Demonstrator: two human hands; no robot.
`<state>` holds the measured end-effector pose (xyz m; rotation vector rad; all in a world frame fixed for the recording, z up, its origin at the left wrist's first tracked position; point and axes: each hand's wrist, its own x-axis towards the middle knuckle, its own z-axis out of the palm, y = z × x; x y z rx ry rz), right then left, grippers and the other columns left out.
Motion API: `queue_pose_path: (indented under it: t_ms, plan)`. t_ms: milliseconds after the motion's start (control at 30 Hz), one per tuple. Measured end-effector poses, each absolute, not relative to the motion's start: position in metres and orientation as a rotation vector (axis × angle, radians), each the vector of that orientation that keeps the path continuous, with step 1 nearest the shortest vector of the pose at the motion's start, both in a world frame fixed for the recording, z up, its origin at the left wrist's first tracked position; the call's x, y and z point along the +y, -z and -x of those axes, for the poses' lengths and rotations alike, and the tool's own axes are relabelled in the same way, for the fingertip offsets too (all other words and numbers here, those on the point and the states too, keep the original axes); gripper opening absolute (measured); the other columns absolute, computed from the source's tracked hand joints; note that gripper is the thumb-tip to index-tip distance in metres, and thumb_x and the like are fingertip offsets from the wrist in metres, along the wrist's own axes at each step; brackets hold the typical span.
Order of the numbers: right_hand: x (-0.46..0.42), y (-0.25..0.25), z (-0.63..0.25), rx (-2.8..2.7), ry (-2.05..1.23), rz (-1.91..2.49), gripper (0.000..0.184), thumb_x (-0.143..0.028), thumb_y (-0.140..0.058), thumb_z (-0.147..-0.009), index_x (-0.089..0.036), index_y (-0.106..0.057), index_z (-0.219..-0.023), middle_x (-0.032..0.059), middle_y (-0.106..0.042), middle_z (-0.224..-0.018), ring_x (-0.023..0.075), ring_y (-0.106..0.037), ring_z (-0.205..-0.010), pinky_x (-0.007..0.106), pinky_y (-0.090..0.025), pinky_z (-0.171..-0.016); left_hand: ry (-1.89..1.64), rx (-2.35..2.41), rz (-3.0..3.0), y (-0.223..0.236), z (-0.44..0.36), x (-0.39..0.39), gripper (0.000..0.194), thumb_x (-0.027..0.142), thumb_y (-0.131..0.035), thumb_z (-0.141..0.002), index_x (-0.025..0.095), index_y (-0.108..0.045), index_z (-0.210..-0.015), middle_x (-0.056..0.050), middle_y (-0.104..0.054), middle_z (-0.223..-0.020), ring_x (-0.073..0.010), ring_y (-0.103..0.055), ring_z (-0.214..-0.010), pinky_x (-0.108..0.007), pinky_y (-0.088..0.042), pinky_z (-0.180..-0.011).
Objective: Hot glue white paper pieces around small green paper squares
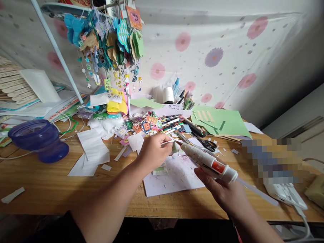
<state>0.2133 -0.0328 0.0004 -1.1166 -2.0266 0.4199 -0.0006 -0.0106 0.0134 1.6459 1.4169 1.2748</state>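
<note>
My right hand (221, 187) is wrapped around the handle of a white hot glue gun (201, 157) with an orange label. A clear glue stick (257, 191) sticks out of its back end. The gun's nozzle points at my left hand (155, 150), whose fingers pinch a thin, pale piece (167, 142), seen almost edge-on; its exact kind is hard to make out. Nozzle and piece are very close, but contact cannot be told. Below both hands lies a white paper sheet (175, 178) with specks on it, and a small greenish card (159, 169) rests on that sheet.
Behind my hands are small colourful cutouts (146, 126), pens (173, 124) and black scissors (207, 144). Green card (222, 120) lies at back right. A blue plastic container (39, 139) stands left, near white papers (93, 147). Paper ornaments (107, 41) hang above; a white power strip (286, 195) sits right.
</note>
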Motion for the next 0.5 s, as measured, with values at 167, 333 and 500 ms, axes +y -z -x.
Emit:
queue_pose_path:
  t_ms: [167, 333, 500]
  plan:
    - [-0.0347, -0.0007, -0.2178, -2.055, -0.408, 1.151, 0.023, -0.038, -0.057, -0.087, -0.022, -0.06, -0.072, 0.0068, -0.069, -0.082, 0.0232, -0.065, -0.071, 0.033, -0.051, -0.059, -1.273, 1.435, -1.643, -0.0119, 0.0014, -0.0104, 0.016, 0.026, -0.051, -0.079, 0.018, -0.064, -0.073, -0.001, -0.068, -0.069, -0.0143, -0.06, -0.064, -0.023, -0.043, -0.058]
    - [-0.0373, -0.0026, -0.2186, -2.101, -0.341, 1.126, 0.02, -0.037, -0.055, -0.087, -0.022, -0.066, -0.079, 0.0061, -0.07, -0.08, 0.0245, -0.065, -0.072, 0.035, -0.051, -0.061, -1.279, 1.448, -1.663, -0.0131, 0.0029, -0.0102, 0.016, 0.026, -0.051, -0.079, 0.018, -0.064, -0.073, 0.0, -0.066, -0.068, -0.0132, -0.057, -0.061, -0.023, -0.042, -0.058]
    - [-0.0397, -0.0027, -0.2192, -2.099, -0.331, 1.117, 0.021, -0.038, -0.057, -0.086, -0.021, -0.068, -0.077, 0.0061, -0.07, -0.075, 0.0236, -0.065, -0.066, 0.033, -0.05, -0.055, -1.289, 1.479, -1.661, -0.016, 0.0036, -0.0103, 0.015, 0.025, -0.052, -0.078, 0.018, -0.063, -0.07, 0.002, -0.063, -0.063, -0.0119, -0.052, -0.057, -0.023, -0.038, -0.055]
